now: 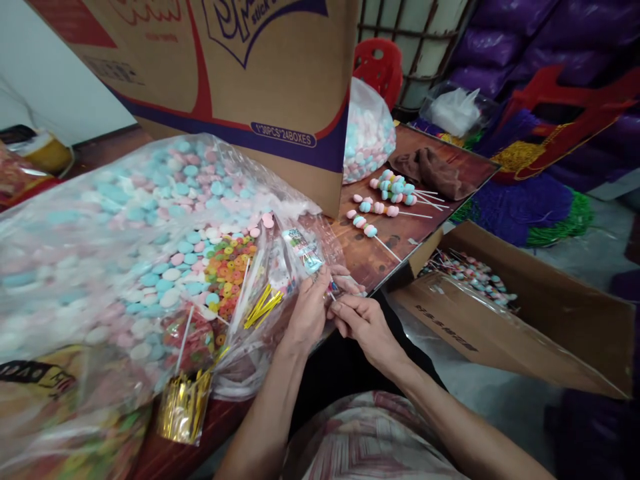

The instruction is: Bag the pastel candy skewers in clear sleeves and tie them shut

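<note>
My left hand [311,308] is closed at the table's front edge, its fingers round a small clear printed plastic bag [304,252] that sticks up past them. Close beside it, my right hand [364,327] pinches what looks like a thin white stick [332,296] at the mouth of the wrapping; the fingers hide most of it. Marshmallow skewers [387,209] in pink, blue and white lie on the table beyond my hands. To the left are gold twist ties [263,307], ring gummies [231,261] and loose marshmallows [170,275] in a large clear bag.
A big cardboard box [225,100] stands at the back of the table [345,233], a second bag of marshmallows [370,137] behind it. An open carton [500,333] with several wrapped skewers is at my right. A packet of gold ties [185,407] lies front left.
</note>
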`<act>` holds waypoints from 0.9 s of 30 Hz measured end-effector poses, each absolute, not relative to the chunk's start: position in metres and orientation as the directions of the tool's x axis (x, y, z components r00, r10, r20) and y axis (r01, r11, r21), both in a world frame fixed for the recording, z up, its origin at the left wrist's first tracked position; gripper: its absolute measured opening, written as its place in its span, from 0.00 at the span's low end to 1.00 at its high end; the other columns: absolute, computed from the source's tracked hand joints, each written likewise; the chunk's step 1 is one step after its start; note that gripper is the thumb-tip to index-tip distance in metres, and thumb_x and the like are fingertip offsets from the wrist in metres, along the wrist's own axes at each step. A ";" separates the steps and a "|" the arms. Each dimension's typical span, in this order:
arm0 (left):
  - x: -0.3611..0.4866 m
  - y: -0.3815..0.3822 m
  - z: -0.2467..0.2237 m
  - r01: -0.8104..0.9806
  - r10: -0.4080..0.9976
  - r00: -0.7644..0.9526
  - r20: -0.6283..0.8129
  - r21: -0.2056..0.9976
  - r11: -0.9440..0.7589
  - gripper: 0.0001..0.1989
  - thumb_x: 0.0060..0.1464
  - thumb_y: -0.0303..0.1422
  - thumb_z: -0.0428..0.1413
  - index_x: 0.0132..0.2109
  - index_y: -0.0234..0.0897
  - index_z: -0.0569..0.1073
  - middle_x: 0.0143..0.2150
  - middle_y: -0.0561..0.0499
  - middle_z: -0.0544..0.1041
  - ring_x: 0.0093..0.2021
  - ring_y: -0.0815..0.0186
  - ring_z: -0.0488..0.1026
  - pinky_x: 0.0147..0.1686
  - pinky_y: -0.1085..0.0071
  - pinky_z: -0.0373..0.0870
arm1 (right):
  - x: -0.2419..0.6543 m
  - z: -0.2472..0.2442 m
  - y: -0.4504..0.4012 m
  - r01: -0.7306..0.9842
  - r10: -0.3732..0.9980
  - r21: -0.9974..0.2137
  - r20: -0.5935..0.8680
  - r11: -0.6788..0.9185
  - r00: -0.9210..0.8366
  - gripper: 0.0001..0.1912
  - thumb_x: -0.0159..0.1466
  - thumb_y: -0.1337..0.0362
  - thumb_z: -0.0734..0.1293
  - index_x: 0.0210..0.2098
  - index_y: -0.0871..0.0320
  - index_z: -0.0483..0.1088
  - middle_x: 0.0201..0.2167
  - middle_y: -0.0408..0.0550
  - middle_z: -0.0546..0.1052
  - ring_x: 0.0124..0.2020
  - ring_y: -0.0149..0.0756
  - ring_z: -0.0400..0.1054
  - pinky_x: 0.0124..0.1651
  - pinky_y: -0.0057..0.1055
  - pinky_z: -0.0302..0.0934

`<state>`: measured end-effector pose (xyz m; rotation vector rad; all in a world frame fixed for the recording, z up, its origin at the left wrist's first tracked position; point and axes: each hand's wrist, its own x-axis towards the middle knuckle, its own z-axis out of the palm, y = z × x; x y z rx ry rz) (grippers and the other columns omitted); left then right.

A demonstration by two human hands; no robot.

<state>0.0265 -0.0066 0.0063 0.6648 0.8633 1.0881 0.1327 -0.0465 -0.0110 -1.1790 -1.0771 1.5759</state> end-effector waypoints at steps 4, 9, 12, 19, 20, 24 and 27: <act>0.020 -0.007 0.000 -0.469 0.928 0.263 -0.264 0.806 0.362 0.21 0.59 0.49 0.55 0.43 0.33 0.78 0.39 0.40 0.81 0.41 0.58 0.79 0.37 0.68 0.74 | 0.131 -0.003 -0.046 -0.146 0.960 -0.957 -0.226 -0.251 -0.167 0.18 0.67 0.51 0.65 0.27 0.58 0.67 0.17 0.37 0.64 0.18 0.25 0.50 0.21 0.25 0.42; 0.019 -0.009 -0.005 -0.419 0.970 0.149 -0.192 0.877 0.238 0.15 0.58 0.45 0.58 0.38 0.38 0.81 0.45 0.43 0.81 0.52 0.58 0.75 0.51 0.67 0.70 | 0.119 0.006 -0.041 -0.353 0.949 -0.881 -0.285 -0.314 -0.133 0.18 0.64 0.47 0.68 0.32 0.56 0.64 0.18 0.33 0.56 0.18 0.22 0.44 0.19 0.22 0.38; 0.016 -0.012 -0.001 -0.437 0.966 0.179 -0.186 0.865 0.248 0.15 0.58 0.45 0.59 0.39 0.37 0.81 0.44 0.44 0.81 0.52 0.58 0.75 0.53 0.66 0.69 | 0.111 0.009 -0.039 -0.481 0.943 -0.814 -0.315 -0.326 -0.106 0.20 0.61 0.50 0.71 0.27 0.58 0.64 0.16 0.31 0.49 0.17 0.21 0.38 0.18 0.21 0.34; 0.001 -0.027 0.003 -0.681 0.964 0.116 -0.237 0.688 0.251 0.14 0.52 0.43 0.64 0.34 0.37 0.77 0.31 0.48 0.78 0.42 0.59 0.78 0.43 0.66 0.73 | 0.093 0.014 -0.043 -0.632 0.900 -0.643 -0.341 -0.433 -0.270 0.20 0.57 0.55 0.75 0.23 0.58 0.63 0.14 0.28 0.47 0.15 0.19 0.33 0.17 0.21 0.33; -0.002 -0.030 0.003 -0.703 0.967 0.081 -0.242 0.674 0.228 0.13 0.51 0.43 0.65 0.35 0.37 0.77 0.31 0.49 0.77 0.41 0.60 0.77 0.43 0.66 0.73 | 0.089 0.014 -0.043 -0.625 0.895 -0.642 -0.338 -0.445 -0.290 0.20 0.57 0.55 0.75 0.23 0.58 0.63 0.14 0.28 0.47 0.15 0.19 0.33 0.17 0.21 0.32; -0.021 -0.041 0.008 -0.782 0.972 -0.018 -0.233 0.609 0.132 0.14 0.49 0.41 0.67 0.36 0.37 0.75 0.27 0.54 0.71 0.36 0.66 0.74 0.38 0.72 0.71 | 0.079 0.014 -0.040 -0.457 0.857 -0.749 -0.288 -0.479 -0.426 0.18 0.62 0.52 0.69 0.25 0.57 0.64 0.14 0.29 0.47 0.15 0.21 0.34 0.18 0.23 0.34; -0.045 -0.048 0.013 -0.783 0.966 -0.136 -0.220 0.621 0.031 0.15 0.51 0.40 0.66 0.29 0.36 0.71 0.20 0.58 0.58 0.25 0.72 0.64 0.28 0.77 0.66 | 0.075 0.011 -0.028 -0.062 0.801 -0.975 -0.139 -0.213 -0.582 0.16 0.67 0.57 0.64 0.25 0.58 0.66 0.17 0.36 0.60 0.19 0.25 0.50 0.24 0.25 0.47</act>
